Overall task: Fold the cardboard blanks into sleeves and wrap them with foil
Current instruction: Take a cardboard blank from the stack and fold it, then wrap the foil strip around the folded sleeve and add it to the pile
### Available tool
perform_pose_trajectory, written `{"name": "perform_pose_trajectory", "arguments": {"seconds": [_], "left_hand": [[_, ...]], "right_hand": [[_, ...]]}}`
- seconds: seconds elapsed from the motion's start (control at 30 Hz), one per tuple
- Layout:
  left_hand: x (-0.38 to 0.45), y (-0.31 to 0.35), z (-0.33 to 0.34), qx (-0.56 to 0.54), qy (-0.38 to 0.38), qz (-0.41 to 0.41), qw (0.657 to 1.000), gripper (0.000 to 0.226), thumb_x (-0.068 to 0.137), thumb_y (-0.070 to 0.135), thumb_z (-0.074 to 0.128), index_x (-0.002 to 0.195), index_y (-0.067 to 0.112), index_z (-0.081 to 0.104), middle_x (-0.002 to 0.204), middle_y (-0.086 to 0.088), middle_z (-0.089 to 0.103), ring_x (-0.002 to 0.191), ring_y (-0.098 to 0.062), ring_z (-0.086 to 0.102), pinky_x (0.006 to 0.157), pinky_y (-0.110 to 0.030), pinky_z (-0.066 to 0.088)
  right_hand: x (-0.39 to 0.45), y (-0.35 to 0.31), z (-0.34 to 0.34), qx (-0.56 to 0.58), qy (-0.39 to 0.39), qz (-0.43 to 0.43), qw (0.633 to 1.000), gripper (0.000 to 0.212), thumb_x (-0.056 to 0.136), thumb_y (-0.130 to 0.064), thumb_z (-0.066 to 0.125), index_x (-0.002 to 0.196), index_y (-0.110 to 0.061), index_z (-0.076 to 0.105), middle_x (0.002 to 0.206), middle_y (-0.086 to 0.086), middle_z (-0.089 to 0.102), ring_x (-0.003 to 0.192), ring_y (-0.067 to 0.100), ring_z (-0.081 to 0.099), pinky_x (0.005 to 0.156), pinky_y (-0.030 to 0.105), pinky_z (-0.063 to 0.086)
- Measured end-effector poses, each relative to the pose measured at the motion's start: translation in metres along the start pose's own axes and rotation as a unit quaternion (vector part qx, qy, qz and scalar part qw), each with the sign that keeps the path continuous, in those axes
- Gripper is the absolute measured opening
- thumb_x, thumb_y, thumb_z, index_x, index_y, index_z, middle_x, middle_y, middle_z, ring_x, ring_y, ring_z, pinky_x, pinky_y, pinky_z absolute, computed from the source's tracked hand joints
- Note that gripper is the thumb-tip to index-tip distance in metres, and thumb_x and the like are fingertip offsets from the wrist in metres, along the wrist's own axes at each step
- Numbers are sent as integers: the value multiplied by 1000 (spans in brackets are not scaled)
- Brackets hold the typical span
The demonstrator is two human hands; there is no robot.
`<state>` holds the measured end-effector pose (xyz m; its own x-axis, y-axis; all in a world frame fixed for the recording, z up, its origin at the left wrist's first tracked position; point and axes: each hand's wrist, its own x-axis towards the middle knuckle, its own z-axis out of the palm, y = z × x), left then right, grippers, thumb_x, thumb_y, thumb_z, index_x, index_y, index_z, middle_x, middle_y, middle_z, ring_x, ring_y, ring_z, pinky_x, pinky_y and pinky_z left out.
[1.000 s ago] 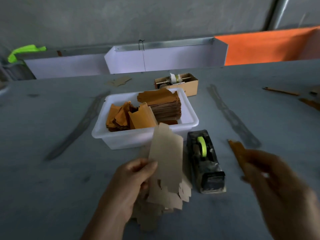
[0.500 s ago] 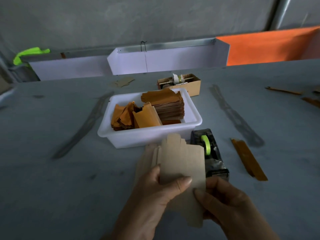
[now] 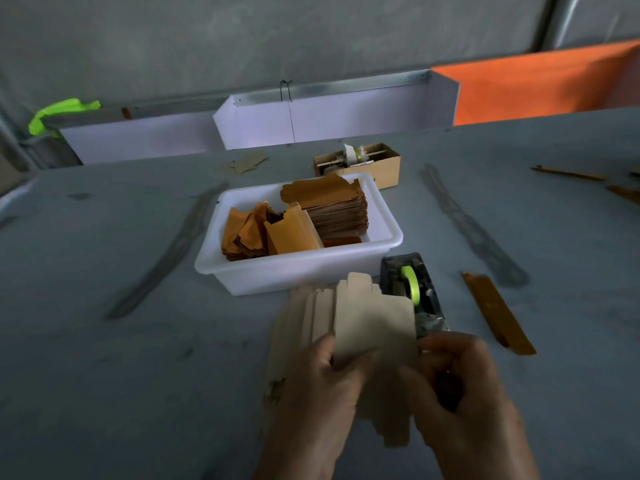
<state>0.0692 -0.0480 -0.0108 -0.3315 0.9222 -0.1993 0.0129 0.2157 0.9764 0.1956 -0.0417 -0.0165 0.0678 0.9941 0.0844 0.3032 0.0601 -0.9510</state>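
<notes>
Both hands meet at 6 o'clock, low over the grey table (image 3: pixel 104 358). The left hand (image 3: pixel 311 386) and right hand (image 3: pixel 464 393) each grip one tan cardboard blank (image 3: pixel 375 323), fingers curled round its lower edges (a loose pile of more blanks (image 3: pixel 301 317) lies under it). Tape dispenser (image 3: pixel 414 292) sits just beside, approx 1 o'clock. At 12 o'clock: white tub (image 3: pixel 298 275) w/ foil-wrapped orange sleeves (image 3: pixel 294 232). One orange strip (image 3: pixel 498 315) lies at 3 o'clock.
</notes>
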Motion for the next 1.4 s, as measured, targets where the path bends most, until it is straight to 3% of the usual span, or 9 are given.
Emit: {"name": "perform_pose_trajectory", "arguments": {"seconds": [0.17,0.4,0.5,0.63,0.83,0.93,1.03,1.2,1.4], "left_hand": [[2,0,-7,-74,-46,-49,995,27,61,22,85,84,13,75,80,-9,75,75,-24,72,67,-33,52],[-3,-2,5,9,13,27,999,3,73,19,74,75,18,73,61,-1,70,56,-9,64,51,-22,47],[-7,4,5,3,-35,9,999,19,87,21,66,70,28,73,55,4,65,52,-7,59,49,-22,45],[-10,8,-3,20,-78,35,996,33,87,51,49,83,28,73,78,-2,73,73,-10,69,63,-22,53],[-11,7,-8,52,-99,40,993,26,93,23,59,70,24,71,54,6,57,54,-7,53,54,-25,40],[-9,8,-14,25,-170,27,985,21,81,35,64,97,25,73,80,3,73,76,-12,67,69,-28,52],[-13,12,-13,37,-221,38,974,31,85,37,63,115,37,67,103,4,73,102,-10,67,91,-33,52],[-17,8,-6,165,-94,80,979,18,92,35,56,100,40,72,95,0,71,92,-9,66,88,-38,52],[-23,4,8,274,58,134,950,33,89,33,62,121,39,63,90,15,52,89,0,56,82,-10,44]], "right_hand": [[8,-3,-4,161,-87,132,974,29,73,-7,74,92,-22,58,62,5,61,39,11,53,36,22,39],[-10,-2,10,-139,-2,-199,970,50,70,-9,77,103,-40,56,57,-10,57,45,1,56,47,12,46],[-9,-5,10,-134,-22,-244,960,44,68,-18,71,111,-24,66,82,-11,64,69,1,58,58,-3,41],[-9,-10,8,-131,-64,-252,957,53,72,-34,55,120,-11,62,75,-8,56,67,-2,52,57,-5,37],[-2,-6,0,-23,-135,-60,989,49,77,-25,72,113,-48,49,76,-10,66,69,1,65,64,17,53],[8,0,-9,72,-90,45,992,47,56,-49,73,99,-35,60,79,-4,69,72,3,66,66,19,53],[13,-1,-9,229,-186,138,946,40,59,-37,72,94,-18,71,85,11,72,84,24,70,77,40,56],[17,5,-2,287,-179,197,920,22,75,-10,65,96,-7,68,80,15,71,69,24,68,59,31,54],[14,3,4,280,-129,190,932,18,81,-1,62,88,-16,69,81,12,73,76,28,69,69,42,57]]}}
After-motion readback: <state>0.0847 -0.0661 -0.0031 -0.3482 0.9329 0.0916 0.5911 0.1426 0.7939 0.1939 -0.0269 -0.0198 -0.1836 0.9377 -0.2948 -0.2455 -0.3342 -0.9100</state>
